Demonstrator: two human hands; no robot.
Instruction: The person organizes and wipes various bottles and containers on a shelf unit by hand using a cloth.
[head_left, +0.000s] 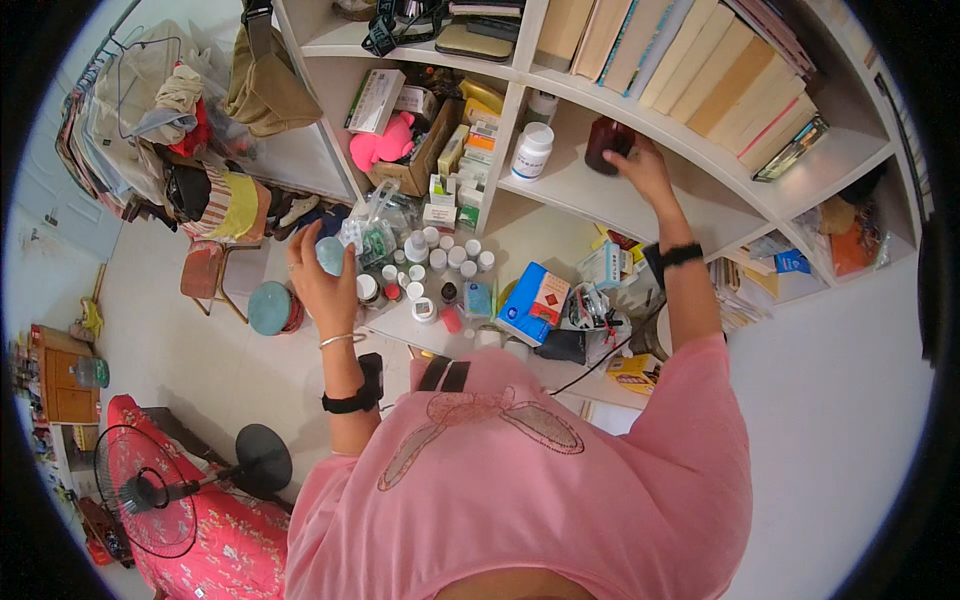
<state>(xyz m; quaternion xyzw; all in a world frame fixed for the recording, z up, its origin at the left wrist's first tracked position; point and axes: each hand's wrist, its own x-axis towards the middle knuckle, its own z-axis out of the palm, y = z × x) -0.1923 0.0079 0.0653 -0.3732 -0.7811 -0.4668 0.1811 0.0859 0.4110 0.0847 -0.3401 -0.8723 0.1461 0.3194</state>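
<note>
My right hand (646, 174) is at a cubby of the white shelf unit, its fingers around a dark red bottle (606, 144) on the shelf board. Left of it stands a white bottle with a label (533, 152), and another bottle (541, 106) is partly hidden behind that one. My left hand (322, 277) is raised to the left of the desk, with a pale blue wad (330, 256), possibly cloth, between thumb and fingers. Below the shelf, several white-capped bottles (457, 258) stand close together on the desk (409, 330).
Medicine boxes (442, 190) and a cardboard box (420, 174) with a pink plush toy (382, 141) fill the left cubby. A blue box (525, 300) and plastic bags lie on the desk. Books (697, 75) stand above. Behind at left are a stool (270, 309) and a fan (150, 491).
</note>
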